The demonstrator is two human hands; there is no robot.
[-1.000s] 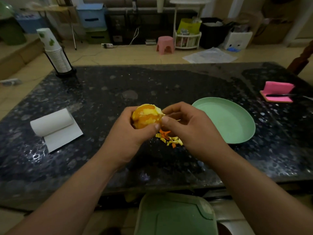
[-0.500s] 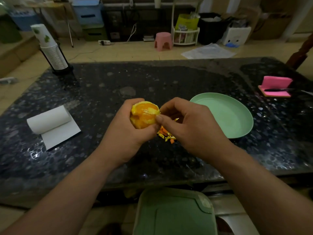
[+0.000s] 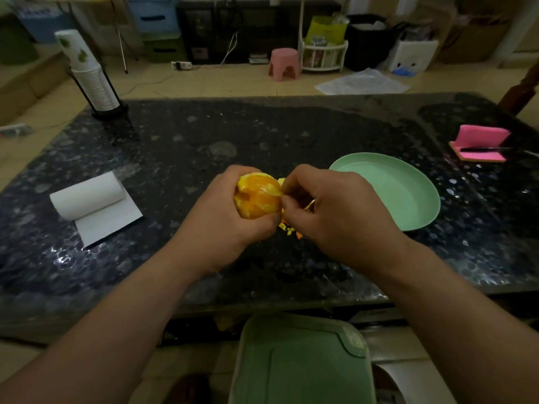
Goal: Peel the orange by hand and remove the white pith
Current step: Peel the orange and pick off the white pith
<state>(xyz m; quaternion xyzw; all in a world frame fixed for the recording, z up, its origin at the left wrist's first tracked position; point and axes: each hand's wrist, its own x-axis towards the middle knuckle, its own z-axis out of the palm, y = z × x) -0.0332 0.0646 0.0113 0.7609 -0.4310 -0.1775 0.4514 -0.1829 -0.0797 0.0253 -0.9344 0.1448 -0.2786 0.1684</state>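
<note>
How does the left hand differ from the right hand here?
The left hand wraps around the orange; the right hand only pinches at its right edge. The right hand is nearer the green plate, the left hand nearer the paper roll. Both hover above the table.

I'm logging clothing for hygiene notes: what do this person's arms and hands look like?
The left forearm and right forearm are bare to the frame's edge, with no sleeves in view. The left hand and right hand wear no gloves; no watch, bracelet or ring shows.
</note>
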